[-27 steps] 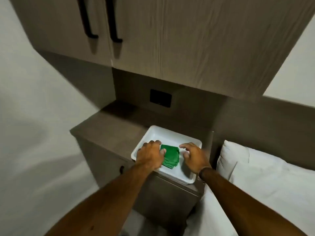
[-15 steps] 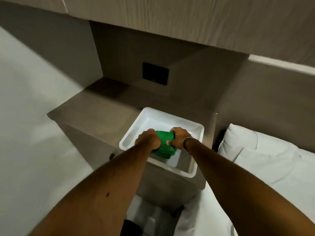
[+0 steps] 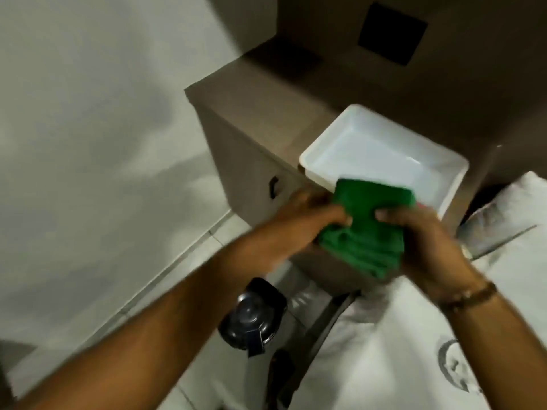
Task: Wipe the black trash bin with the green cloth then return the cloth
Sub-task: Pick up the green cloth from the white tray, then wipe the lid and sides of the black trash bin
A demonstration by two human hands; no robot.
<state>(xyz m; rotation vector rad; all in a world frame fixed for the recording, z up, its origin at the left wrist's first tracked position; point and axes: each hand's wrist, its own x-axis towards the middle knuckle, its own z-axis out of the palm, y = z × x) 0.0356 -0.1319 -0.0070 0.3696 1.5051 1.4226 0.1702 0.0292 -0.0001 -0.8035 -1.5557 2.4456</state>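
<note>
The folded green cloth (image 3: pixel 367 229) is held in the air between both hands, in front of and just below the white tray (image 3: pixel 334 140). My left hand (image 3: pixel 299 220) grips its left side. Gripping its right side is my right hand (image 3: pixel 426 241), which has a bracelet at the wrist. The tray stands on the brown bedside cabinet (image 3: pixel 257 93) with nothing in it. Down on the floor, between my forearms, stands the black trash bin (image 3: pixel 254 315) with a shiny lid, partly hidden by my left arm.
A bed with white sheets (image 3: pixel 399 350) and a pillow (image 3: pixel 509 211) lies to the right of the cabinet. A plain wall runs along the left. A black wall plate (image 3: pixel 392 34) sits above the cabinet, whose door handle (image 3: pixel 273 187) faces me.
Both hands closed on the cloth and lifted it out of the tray toward me. My view tilted down, bringing the trash bin and floor into sight.
</note>
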